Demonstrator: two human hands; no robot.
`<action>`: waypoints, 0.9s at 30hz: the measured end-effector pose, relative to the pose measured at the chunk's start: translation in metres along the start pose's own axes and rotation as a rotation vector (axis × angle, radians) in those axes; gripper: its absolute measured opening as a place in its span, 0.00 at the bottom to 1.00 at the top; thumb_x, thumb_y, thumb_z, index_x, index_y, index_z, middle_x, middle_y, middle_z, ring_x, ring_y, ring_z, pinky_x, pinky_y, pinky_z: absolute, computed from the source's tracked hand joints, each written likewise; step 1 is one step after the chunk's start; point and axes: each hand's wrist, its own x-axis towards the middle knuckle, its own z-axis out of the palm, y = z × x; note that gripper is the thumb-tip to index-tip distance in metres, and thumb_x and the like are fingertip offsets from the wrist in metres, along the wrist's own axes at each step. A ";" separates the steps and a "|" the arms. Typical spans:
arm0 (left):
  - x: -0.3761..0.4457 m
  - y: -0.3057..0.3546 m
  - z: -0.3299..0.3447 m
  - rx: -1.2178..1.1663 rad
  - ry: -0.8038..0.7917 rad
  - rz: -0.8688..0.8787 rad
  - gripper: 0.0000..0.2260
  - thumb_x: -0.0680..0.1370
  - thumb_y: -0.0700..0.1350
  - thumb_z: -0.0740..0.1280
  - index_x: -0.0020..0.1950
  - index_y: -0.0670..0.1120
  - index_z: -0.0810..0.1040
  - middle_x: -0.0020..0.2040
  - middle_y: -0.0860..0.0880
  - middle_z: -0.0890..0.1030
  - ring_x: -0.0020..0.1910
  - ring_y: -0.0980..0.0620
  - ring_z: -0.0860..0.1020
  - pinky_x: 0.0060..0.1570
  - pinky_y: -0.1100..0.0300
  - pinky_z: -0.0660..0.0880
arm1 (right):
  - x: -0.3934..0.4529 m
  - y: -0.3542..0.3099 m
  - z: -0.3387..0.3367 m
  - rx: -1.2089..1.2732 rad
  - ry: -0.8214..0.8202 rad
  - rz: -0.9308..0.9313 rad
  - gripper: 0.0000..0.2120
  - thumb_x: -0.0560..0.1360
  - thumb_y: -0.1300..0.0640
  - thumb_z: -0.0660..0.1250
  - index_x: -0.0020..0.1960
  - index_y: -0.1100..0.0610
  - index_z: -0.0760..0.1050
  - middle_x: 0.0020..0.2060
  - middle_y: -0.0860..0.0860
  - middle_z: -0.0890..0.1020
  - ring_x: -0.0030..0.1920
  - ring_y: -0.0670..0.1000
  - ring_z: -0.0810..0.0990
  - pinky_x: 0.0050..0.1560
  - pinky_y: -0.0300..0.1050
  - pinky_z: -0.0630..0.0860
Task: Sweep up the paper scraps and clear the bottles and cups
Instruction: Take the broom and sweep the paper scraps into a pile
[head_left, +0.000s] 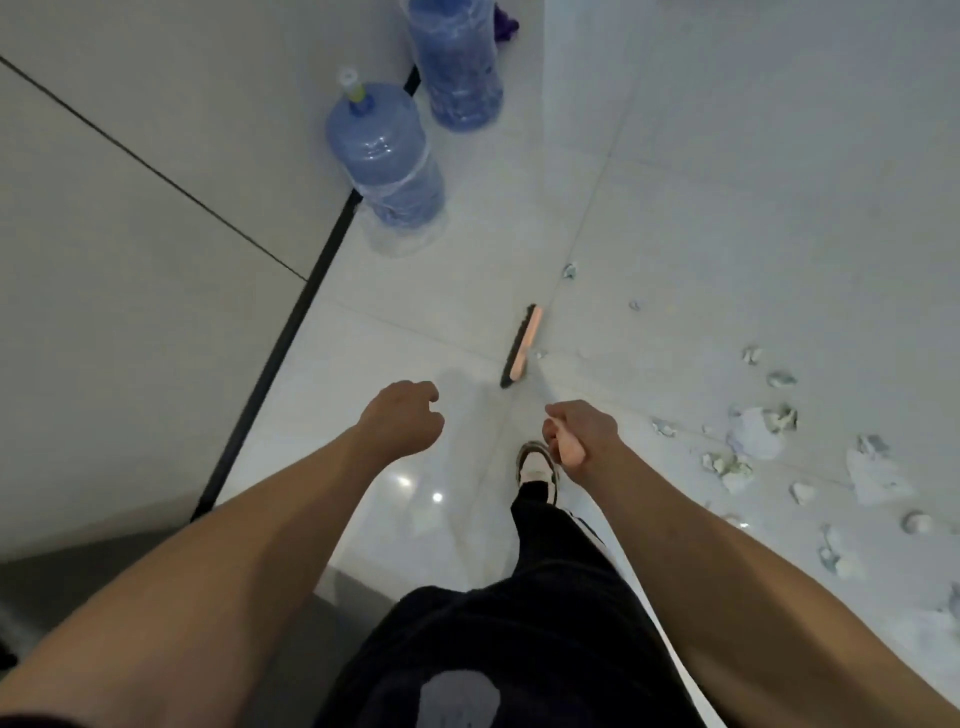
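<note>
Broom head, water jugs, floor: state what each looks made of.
Broom head: a pale orange block, probably plastic, smooth and evenly coloured, with dark bristles along one side. Water jugs: translucent blue plastic, ribbed, wrapped in clear crinkled film. Floor: large glossy whitish tiles, likely ceramic, with thin joints and light reflections. The right hand grips the broom's handle.

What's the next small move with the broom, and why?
Probably swing the broom head rightward across the floor to gather the paper scraps. The right hand holds the handle; the head sits left of nearly all the scraps. The left hand hangs loosely curled, holding nothing.
</note>
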 end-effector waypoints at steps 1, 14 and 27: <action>0.010 0.019 -0.001 0.019 -0.016 0.045 0.19 0.78 0.47 0.61 0.69 0.49 0.71 0.66 0.46 0.74 0.65 0.47 0.70 0.62 0.55 0.66 | -0.003 -0.005 -0.016 0.021 0.018 0.007 0.06 0.76 0.68 0.65 0.43 0.62 0.69 0.31 0.57 0.71 0.24 0.49 0.68 0.17 0.34 0.63; 0.077 0.229 -0.017 0.257 -0.098 0.638 0.18 0.76 0.46 0.63 0.66 0.48 0.74 0.62 0.45 0.76 0.62 0.45 0.73 0.58 0.56 0.69 | -0.019 -0.022 -0.124 0.337 0.345 0.000 0.10 0.74 0.69 0.64 0.36 0.60 0.70 0.22 0.52 0.70 0.20 0.50 0.66 0.22 0.38 0.63; 0.212 0.148 -0.148 0.295 -0.080 0.617 0.19 0.77 0.48 0.61 0.68 0.50 0.71 0.65 0.46 0.73 0.65 0.46 0.69 0.62 0.55 0.66 | 0.011 -0.126 0.071 0.378 0.252 -0.092 0.04 0.74 0.72 0.63 0.42 0.65 0.72 0.25 0.55 0.72 0.17 0.50 0.67 0.20 0.35 0.64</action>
